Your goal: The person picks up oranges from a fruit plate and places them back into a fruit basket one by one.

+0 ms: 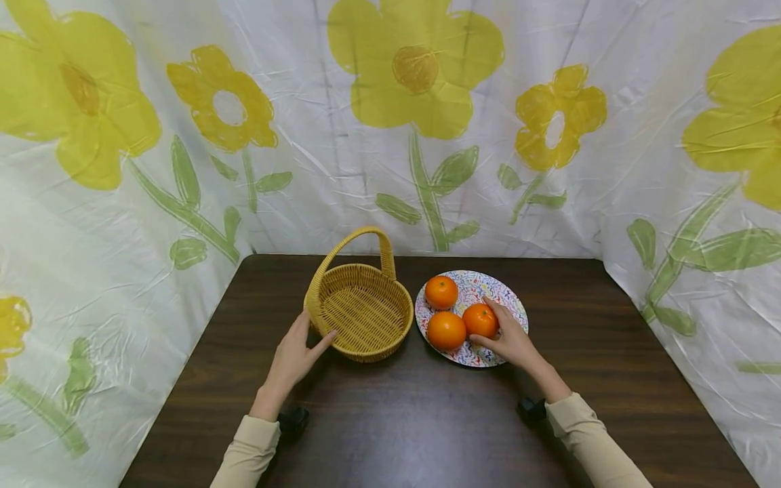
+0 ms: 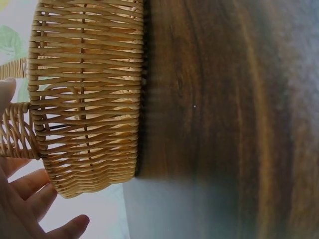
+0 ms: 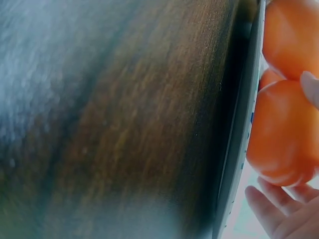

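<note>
A round yellow wicker basket (image 1: 366, 318) with an arched handle stands left of the middle of the table. My left hand (image 1: 294, 354) holds its left side at the handle's foot, the thumb by the rim; in the left wrist view some fingers (image 2: 32, 186) spread past the woven wall. To the right, a plate (image 1: 509, 298) with a multicoloured pattern bears three oranges. My right hand (image 1: 511, 339) grips the rightmost orange (image 1: 478, 320) between thumb and fingers. Beside it on the plate lie a front orange (image 1: 446, 331) and a back orange (image 1: 441, 293).
The dark wooden table (image 1: 390, 420) extends around the basket and plate. Behind it and along its sides hangs a white curtain (image 1: 317, 203) printed with yellow flowers. Dark wrist devices (image 1: 293, 419) sit near the cuffs of light sleeves.
</note>
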Demonstrator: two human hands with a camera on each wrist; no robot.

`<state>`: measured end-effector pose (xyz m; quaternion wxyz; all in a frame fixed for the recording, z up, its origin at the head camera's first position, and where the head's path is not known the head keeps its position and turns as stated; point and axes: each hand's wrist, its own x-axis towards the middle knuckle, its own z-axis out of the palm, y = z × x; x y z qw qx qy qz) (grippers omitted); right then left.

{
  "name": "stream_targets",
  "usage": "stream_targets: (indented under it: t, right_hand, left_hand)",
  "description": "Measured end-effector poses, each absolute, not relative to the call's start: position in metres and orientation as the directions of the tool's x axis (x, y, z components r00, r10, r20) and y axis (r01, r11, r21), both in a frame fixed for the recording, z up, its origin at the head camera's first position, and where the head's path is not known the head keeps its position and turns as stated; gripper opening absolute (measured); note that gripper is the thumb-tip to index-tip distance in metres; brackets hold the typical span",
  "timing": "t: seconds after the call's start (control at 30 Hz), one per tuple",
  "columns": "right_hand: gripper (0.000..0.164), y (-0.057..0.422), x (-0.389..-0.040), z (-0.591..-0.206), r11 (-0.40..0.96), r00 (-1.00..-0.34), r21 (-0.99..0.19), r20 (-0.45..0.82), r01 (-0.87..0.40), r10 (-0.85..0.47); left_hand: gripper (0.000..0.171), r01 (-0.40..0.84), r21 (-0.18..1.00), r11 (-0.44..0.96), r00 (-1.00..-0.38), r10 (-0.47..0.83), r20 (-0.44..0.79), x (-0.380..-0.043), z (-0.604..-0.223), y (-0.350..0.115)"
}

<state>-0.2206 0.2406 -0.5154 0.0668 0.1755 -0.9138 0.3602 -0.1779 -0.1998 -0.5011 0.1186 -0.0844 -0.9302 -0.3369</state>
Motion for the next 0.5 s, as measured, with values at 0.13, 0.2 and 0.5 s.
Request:
stream_targets:
  t: [0.13, 0.2, 0.5]
  right_hand:
    - [0.085, 0.2399, -0.2214, -0.5157, 0.669, -0.925, -0.639, 0.266, -0.379, -0.270]
    - [0.083, 0.2396, -0.2219, -0.5164, 0.664, -0.924, -0.643, 0.277, -0.381, -0.263]
    - [0.080, 0.2386, -0.2234, -0.5180, 0.657, -0.922, -0.647, 0.299, -0.386, -0.247]
  left_hand:
    - [0.080, 0.244, 0.592, 0.768, -0.954, 0.080, 0.289, -0.1788, -0.5021, -0.1994]
    - [0.081, 0.247, 0.583, 0.774, -0.952, 0.082, 0.295, -0.1790, -0.5030, -0.1991]
    - [0.078, 0.266, 0.551, 0.791, -0.940, 0.088, 0.328, -0.1795, -0.5074, -0.2002]
